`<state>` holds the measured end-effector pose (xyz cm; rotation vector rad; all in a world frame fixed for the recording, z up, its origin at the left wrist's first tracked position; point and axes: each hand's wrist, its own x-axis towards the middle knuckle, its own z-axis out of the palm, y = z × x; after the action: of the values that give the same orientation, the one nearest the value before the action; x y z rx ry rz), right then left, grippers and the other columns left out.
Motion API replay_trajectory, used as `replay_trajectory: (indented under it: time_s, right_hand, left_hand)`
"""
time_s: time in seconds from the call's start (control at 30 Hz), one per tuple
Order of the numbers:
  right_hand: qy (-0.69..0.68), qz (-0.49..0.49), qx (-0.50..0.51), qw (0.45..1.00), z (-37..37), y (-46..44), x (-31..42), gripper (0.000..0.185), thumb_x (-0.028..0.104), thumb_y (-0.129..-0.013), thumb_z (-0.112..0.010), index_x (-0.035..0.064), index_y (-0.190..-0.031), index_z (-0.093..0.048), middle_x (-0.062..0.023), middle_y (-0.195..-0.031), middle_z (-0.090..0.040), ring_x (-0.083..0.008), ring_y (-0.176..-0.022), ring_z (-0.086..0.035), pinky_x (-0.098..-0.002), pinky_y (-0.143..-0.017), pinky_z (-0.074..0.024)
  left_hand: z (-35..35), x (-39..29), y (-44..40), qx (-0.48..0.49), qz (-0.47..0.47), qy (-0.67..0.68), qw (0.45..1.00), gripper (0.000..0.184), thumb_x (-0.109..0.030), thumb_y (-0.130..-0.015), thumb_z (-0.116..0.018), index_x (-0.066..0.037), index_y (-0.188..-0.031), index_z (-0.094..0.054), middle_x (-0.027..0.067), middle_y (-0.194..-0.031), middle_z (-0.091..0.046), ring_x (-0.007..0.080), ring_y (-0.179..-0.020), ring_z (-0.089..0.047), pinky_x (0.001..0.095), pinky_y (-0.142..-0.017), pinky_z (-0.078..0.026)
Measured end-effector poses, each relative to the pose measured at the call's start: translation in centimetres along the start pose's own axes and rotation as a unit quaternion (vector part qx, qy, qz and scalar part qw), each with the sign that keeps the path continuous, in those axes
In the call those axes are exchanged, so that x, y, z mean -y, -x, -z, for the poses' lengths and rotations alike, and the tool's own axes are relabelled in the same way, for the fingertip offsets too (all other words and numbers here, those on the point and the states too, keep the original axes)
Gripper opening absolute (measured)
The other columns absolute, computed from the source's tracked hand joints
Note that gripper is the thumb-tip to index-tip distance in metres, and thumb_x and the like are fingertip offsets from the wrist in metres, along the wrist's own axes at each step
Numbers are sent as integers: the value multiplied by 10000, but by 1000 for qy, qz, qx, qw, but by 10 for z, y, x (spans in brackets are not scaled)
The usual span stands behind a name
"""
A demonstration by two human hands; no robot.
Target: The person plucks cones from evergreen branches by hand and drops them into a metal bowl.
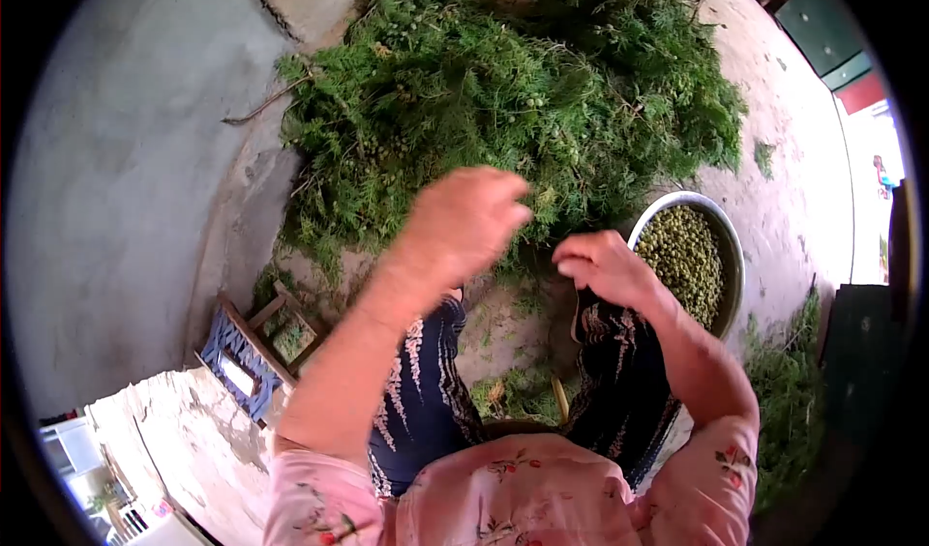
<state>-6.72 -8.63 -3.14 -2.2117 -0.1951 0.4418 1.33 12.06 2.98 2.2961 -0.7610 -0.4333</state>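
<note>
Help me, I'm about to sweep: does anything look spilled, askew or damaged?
The pale surface at lower left looks rough and cracked, perhaps damaged. A small sprig lies stray, apart from the branch pile. The bowl shows no clear spill around it.

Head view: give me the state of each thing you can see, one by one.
Large branch pile: green, leafy, heaped on the ground.
Metal bowl: upright, uncovered.
Small green cones or berries: loose inside it.
Left hand: raised, fingers curled, blurred; grip unclear.
Right hand: fingers curled; grip unclear.
Branches at right: green, spread on the ground.
</note>
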Motion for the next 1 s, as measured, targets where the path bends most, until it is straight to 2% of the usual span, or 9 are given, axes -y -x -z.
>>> replay_trajectory:
  time_s: [0.07, 0.23, 0.3, 0.43, 0.5, 0.6, 0.73, 0.9, 1.0]
  right_hand:
    - [215, 74, -42, 973, -4, -29, -50, 107, 121, -740, -560, 31, -761, -615, -138, -698, -603, -276, -653, -595, -366, -611, -473]
    - [113, 6, -64, 991, 24, -91, -110, 40, 86, -682, -602, 62, -706, -623, -87, -647, -594, -219, -620, -593, -306, -596, -497]
    - [-220, -270, -189, 918, 29, -121, -111, 84, 75, -732, -585, 40, -781, -645, -96, -682, -619, -210, -654, -613, -277, -629, -514]
    - [-190, -183, -325, 908, 28, -182, -134, 126, 119, -783, -569, 30, -813, -654, -132, -690, -629, -265, -687, -622, -308, -655, -514]
    - [40, -85, -412, 906, 24, -210, -143, 149, 170, -785, -599, 47, -862, -633, -146, -767, -631, -311, -758, -616, -364, -683, -499]
    - [158, -162, -388, 893, 20, -235, -128, 235, 217, -765, -640, 71, -943, -590, -152, -903, -609, -326, -872, -589, -395, -733, -475]
    - [124, -221, -287, 924, 17, -258, -136, 334, 240, -736, -674, 63, -989, -547, -168, -993, -568, -321, -946, -557, -399, -760, -462]
    - [-92, -157, -426, 886, 21, -230, -134, 288, 98, -690, -616, 18, -967, -615, -176, -857, -637, -256, -781, -627, -314, -717, -489]
    - [-51, -109, -459, 880, 27, -207, -138, 291, 96, -688, -632, 16, -967, -609, -146, -829, -637, -220, -744, -625, -302, -690, -492]
  left_hand:
    - [-30, -29, -9, 29, -101, -49, 993, 288, -290, -847, -501, -54, -991, -579, 115, -932, -593, 228, -836, -590, 337, -760, -475]
    - [-82, -38, -13, 71, -142, -20, 987, 212, -242, -837, -531, -53, -934, -539, 105, -842, -569, 264, -834, -575, 374, -743, -467]
    - [-83, -34, -12, 87, -139, -33, 986, 206, -234, -837, -529, -49, -928, -537, 108, -842, -569, 264, -828, -572, 370, -739, -465]
    - [-83, -36, -21, 79, -130, -30, 988, 188, -211, -834, -530, -47, -927, -532, 99, -835, -563, 245, -816, -567, 362, -733, -462]
    - [-82, -38, -23, 87, -125, -43, 987, 186, -202, -827, -538, -52, -936, -529, 85, -825, -552, 229, -814, -563, 348, -728, -460]
    - [-84, -35, -24, 84, -126, -39, 988, 190, -137, -784, -562, -38, -941, -521, 77, -820, -545, 220, -803, -557, 338, -715, -460]
    - [-79, -34, -30, 67, -116, -20, 991, 191, -120, -770, -564, -31, -932, -515, 84, -812, -540, 228, -791, -555, 339, -708, -458]
    - [-76, -32, -33, 36, -105, -5, 994, 141, -139, -787, -561, -46, -878, -505, 80, -794, -544, 236, -786, -560, 346, -692, -458]
    - [-72, -33, -35, 24, -101, -13, 995, 131, -156, -799, -560, -56, -861, -503, 76, -785, -553, 230, -774, -569, 346, -682, -461]
